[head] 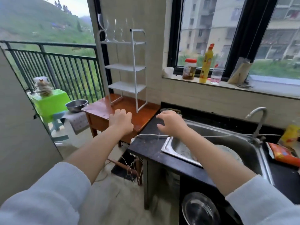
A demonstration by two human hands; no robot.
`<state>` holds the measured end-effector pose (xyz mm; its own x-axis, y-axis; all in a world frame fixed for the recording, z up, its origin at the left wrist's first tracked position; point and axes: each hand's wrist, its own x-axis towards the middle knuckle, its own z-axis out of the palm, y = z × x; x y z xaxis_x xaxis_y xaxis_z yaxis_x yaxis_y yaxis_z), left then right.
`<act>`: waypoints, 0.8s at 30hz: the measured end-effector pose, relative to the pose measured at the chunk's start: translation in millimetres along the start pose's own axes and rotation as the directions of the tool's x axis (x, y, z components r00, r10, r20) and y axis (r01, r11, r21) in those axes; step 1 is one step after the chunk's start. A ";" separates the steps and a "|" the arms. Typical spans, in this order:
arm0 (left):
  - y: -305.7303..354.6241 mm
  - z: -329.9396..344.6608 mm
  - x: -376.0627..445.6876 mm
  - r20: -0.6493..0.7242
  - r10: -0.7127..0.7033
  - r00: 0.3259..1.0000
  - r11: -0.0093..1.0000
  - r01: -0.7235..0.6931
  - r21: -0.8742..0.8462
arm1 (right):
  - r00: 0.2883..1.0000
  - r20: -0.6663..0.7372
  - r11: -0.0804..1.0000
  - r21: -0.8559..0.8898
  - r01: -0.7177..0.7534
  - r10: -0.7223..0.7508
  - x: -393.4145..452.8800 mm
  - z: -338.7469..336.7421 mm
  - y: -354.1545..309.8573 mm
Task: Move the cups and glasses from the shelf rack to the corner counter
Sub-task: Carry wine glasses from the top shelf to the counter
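A white wire shelf rack (134, 69) stands on a small brown wooden table (142, 116) at the back. Its top shelf holds three clear stemmed glasses (113, 30); the lower shelves look bare. The black corner counter (146, 143) lies right of the table, beside the sink. My left hand (121, 120) hovers over the table's front, fingers curled, holding nothing. My right hand (170, 123) hangs over the counter's far left corner with fingers spread and empty. Both hands are well below the glasses.
A steel sink (227, 143) with a tap (258, 120) fills the counter's right. A jar (189, 69), yellow bottle (205, 64) and clear bottle stand on the windowsill. A metal bowl (76, 105) and green box (50, 103) sit on the balcony at left. A cord crosses the counter.
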<state>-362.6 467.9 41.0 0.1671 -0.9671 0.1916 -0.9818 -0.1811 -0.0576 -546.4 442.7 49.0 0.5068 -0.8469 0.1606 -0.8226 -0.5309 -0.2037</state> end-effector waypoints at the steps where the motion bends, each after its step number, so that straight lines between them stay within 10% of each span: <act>1: -7.0 -3.3 19.8 -0.011 -0.018 1.000 1.000 0.018 -0.003 | 1.000 -0.010 1.000 -0.002 0.011 -0.011 22.5 -3.1 1.4; 12: -121.1 26.6 165.5 0.003 -0.157 0.988 0.987 0.157 -0.045 | 0.993 -0.009 0.992 0.024 0.121 -0.121 234.8 8.4 -42.2; 24: -274.0 29.9 345.0 -0.082 0.004 0.997 0.998 -0.010 -0.069 | 0.993 -0.106 0.995 0.084 -0.048 0.057 424.0 34.4 -120.1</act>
<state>-33.1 178.5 93.6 0.1553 -0.9501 0.2706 -0.9872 -0.1590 0.0083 -223.8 146.4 108.3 0.4293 -0.8678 0.2501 -0.8214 -0.4903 -0.2915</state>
